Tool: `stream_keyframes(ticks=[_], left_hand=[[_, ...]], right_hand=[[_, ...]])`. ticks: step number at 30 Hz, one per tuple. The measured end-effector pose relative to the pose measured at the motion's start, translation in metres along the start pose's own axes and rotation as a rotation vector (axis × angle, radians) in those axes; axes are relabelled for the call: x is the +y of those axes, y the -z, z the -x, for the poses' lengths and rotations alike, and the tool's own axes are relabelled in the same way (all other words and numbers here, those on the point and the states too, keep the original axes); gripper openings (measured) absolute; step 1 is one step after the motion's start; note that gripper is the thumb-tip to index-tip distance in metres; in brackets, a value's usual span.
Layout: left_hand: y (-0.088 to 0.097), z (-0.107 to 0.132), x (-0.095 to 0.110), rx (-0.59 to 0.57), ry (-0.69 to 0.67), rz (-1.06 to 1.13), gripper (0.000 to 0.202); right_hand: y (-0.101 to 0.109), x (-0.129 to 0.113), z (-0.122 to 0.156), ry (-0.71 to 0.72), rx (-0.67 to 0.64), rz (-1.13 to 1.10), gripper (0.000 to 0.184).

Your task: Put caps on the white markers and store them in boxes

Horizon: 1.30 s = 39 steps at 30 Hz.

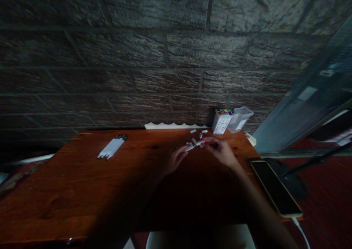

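Note:
My left hand [173, 160] is closed round the body of a white marker [190, 147] above the wooden table [82, 190]. My right hand [220, 150] pinches the marker's far end, at its cap [200, 142]. A few loose white caps [198, 133] lie on the table just beyond my hands. A row of several white markers [111, 147] with dark tips lies at the back left of the table.
A box of markers with coloured tops [221, 121] stands at the back right against the brick wall, with a clear plastic lid [240, 119] beside it. A phone [275, 187] lies at the table's right edge. A white scalloped strip [173, 125] runs along the back edge.

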<state>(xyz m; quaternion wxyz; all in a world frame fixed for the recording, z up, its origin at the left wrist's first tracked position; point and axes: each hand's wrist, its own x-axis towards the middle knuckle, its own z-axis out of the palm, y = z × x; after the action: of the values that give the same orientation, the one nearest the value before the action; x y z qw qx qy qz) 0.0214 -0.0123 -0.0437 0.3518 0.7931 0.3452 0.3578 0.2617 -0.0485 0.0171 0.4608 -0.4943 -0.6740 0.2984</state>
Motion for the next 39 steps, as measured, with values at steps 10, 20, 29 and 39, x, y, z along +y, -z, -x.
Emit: stream_keyframes(ticks=[10,20,29,39], left_hand=[[0.013,0.004,-0.002,0.023,-0.063,-0.336,0.034],[-0.002,0.007,0.012,-0.091,-0.155,-0.277,0.031],[0.000,0.014,0.014,-0.134,-0.256,-0.474,0.032],[0.022,0.004,0.021,0.042,-0.103,-0.345,0.031]], right_hand=[[-0.003,0.004,0.004,-0.052,-0.249,0.022,0.037],[-0.041,-0.010,-0.005,-0.311,0.185,-0.331,0.070],[-0.063,-0.009,0.002,-0.404,0.092,-0.412,0.071],[-0.056,0.021,0.000,-0.308,-0.009,-0.084,0.051]])
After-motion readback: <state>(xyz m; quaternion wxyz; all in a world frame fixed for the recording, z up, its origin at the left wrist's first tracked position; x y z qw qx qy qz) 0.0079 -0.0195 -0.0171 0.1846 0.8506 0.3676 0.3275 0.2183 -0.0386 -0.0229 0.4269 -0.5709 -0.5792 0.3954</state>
